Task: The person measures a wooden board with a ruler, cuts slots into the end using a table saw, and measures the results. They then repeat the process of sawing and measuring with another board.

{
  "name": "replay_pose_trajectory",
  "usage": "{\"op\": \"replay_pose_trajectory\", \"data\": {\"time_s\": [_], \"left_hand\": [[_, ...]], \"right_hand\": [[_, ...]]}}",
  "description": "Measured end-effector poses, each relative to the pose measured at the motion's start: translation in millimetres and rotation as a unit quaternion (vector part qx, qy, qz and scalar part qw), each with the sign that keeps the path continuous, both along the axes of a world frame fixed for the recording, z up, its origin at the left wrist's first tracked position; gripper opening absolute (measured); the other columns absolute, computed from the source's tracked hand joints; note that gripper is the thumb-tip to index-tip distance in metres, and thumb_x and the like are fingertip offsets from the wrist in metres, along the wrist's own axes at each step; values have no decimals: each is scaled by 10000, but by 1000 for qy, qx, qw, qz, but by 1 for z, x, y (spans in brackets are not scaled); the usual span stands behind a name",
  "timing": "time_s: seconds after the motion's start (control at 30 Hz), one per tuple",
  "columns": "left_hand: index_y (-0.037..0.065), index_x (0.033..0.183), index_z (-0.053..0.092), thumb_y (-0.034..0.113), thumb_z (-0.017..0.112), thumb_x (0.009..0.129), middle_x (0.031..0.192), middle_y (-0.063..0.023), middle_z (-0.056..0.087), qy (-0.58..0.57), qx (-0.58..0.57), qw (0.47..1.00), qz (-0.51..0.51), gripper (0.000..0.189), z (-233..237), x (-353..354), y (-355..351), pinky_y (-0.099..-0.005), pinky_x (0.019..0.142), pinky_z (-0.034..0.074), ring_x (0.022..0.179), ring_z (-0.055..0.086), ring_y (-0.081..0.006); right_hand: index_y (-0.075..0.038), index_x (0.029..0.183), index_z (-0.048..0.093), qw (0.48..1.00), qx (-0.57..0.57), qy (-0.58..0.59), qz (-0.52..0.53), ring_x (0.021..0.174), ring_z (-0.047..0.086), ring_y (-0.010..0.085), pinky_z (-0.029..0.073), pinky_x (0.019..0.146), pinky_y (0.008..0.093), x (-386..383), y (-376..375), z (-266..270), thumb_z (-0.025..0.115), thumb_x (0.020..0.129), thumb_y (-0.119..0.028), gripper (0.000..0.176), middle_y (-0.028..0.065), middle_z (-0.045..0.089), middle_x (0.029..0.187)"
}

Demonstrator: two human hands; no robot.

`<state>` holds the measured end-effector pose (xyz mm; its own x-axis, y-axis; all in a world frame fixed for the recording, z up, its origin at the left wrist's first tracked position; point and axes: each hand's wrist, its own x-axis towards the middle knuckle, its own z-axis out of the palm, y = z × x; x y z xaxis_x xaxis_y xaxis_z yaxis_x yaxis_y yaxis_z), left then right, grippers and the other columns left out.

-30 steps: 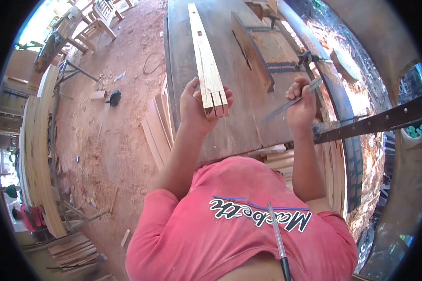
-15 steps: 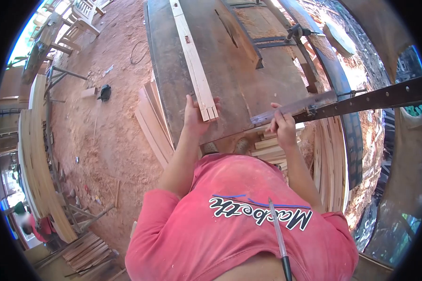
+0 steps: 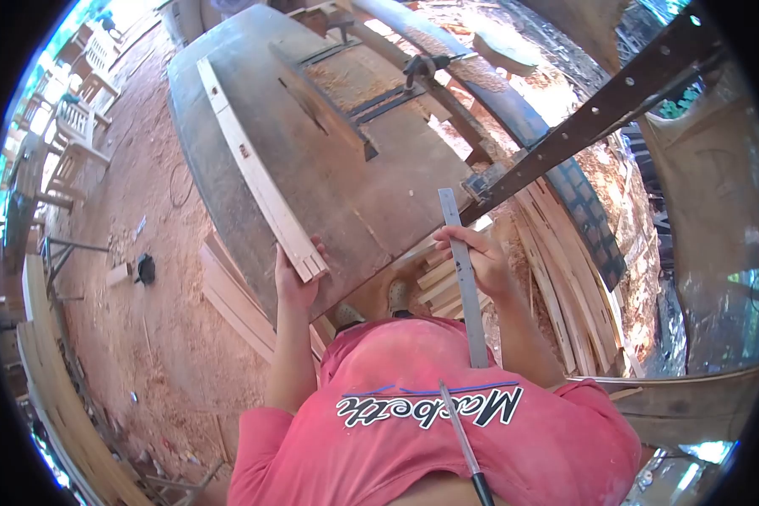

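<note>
A long pale wooden bar (image 3: 257,173) lies along a brown worktable (image 3: 346,194), with small dark mortise holes in its upper face and slots cut in its near end. My left hand (image 3: 297,282) grips that near end at the table's front edge, fingers curled round its side. In my right hand (image 3: 483,260) is a steel ruler (image 3: 468,308), pinched between thumb and fingers past the table's front edge. The ruler's far end stands above the hand, and its lower end reaches my red shirt. A pen (image 3: 457,426) hangs at the shirt.
A slotted wooden fence piece (image 3: 320,101) and a clamp (image 3: 422,67) are on the table. A perforated metal bar (image 3: 603,101) juts out at right. Stacked boards (image 3: 557,278) lie below it; more planks (image 3: 228,291) lean at left. White chairs (image 3: 80,126) stand far left.
My right hand has swung the ruler from lying across the table edge to pointing towards my body. The view has turned, shifting the table left. My left hand keeps hold of the wooden bar.
</note>
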<state>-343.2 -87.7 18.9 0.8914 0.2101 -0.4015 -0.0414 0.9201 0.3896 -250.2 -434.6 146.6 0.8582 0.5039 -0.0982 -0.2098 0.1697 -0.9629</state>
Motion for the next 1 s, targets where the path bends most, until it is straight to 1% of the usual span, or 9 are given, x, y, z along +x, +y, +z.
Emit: {"op": "replay_pose_trajectory", "data": {"time_s": [0.13, 0.3, 0.4, 0.5, 0.6, 0.63, 0.7, 0.83, 1.0], "left_hand": [[61, 1325, 504, 458, 343, 1055, 1142, -191, 647, 8, 14, 1000, 20, 506, -14, -2, 0, -455, 797, 575, 983, 660, -333], [65, 1305, 514, 505, 343, 1040, 1098, -169, 645, 2, 11, 1000, 8, 541, -6, 4, -1, -456, 749, 572, 902, 651, -338], [57, 1300, 512, 511, 335, 1040, 1089, -165, 645, 3, 18, 1000, -4, 552, -5, 3, -1, -447, 729, 575, 886, 648, -328], [40, 1276, 517, 525, 353, 1029, 1056, -159, 655, 20, 26, 999, 9, 569, 1, 5, -5, -438, 663, 591, 864, 663, -311], [71, 1308, 505, 514, 326, 1041, 1094, -159, 644, 12, -4, 1000, -6, 547, -17, 7, 0, -444, 694, 579, 890, 647, -318], [72, 1314, 501, 518, 318, 1041, 1098, -161, 644, 17, 3, 1000, 7, 554, -20, 7, -1, -445, 699, 580, 899, 647, -321], [73, 1321, 496, 523, 311, 1041, 1103, -162, 644, 21, 9, 999, 26, 561, -19, 5, -3, -447, 704, 580, 907, 647, -324], [48, 1310, 499, 521, 318, 1039, 1102, -171, 644, 7, 13, 999, 36, 575, -13, 4, -8, -450, 720, 583, 900, 651, -325], [26, 1293, 505, 512, 330, 1037, 1093, -175, 645, 5, 24, 999, 30, 576, -16, 3, -6, -450, 736, 586, 892, 653, -322]], "right_hand": [[-62, 1513, 328, 950, 237, 200, -28, 964, 673, 214, 561, 775, 331, -28, 2, 72, 482, 892, 31, 647, 175, 638, 1198], [-55, 1556, 209, 963, 156, -121, -184, 562, 515, 88, 423, 497, 244, -34, -7, 121, 520, 985, -128, 654, 63, 616, 912], [-25, 1548, 225, 841, 64, -367, -392, 581, 410, 55, 344, 511, 221, 30, -38, 158, 528, 1029, -286, 655, -21, 471, 732], [-22, 1495, 376, 763, -53, -424, -486, 625, 397, 49, 322, 558, 220, 105, -83, 206, 537, 1022, -276, 560, -31, 462, 763], [-10, 1397, 517, 580, -220, -511, -595, 1026, 630, 277, 462, 890, 341, 178, -106, 247, 556, 988, -234, 468, 207, 653, 1128], [-10, 1397, 517, 581, -216, -514, -593, 1026, 630, 277, 462, 890, 341, 197, -113, 259, 556, 988, -234, 468, 207, 653, 1128], [-11, 1371, 549, 446, -344, -522, -640, 742, 641, 120, 473, 657, 286, 224, -123, 275, 570, 991, -229, 439, 94, 696, 845], [24, 1311, 578, 573, -246, -472, -624, 946, 678, 333, 503, 820, 393, 246, -116, 287, 554, 963, -189, 409, 256, 679, 1060], [24, 1278, 608, 537, -245, -455, -667, 845, 692, 332, 517, 754, 386, 250, -106, 272, 587, 934, -178, 399, 236, 699, 956]]}}
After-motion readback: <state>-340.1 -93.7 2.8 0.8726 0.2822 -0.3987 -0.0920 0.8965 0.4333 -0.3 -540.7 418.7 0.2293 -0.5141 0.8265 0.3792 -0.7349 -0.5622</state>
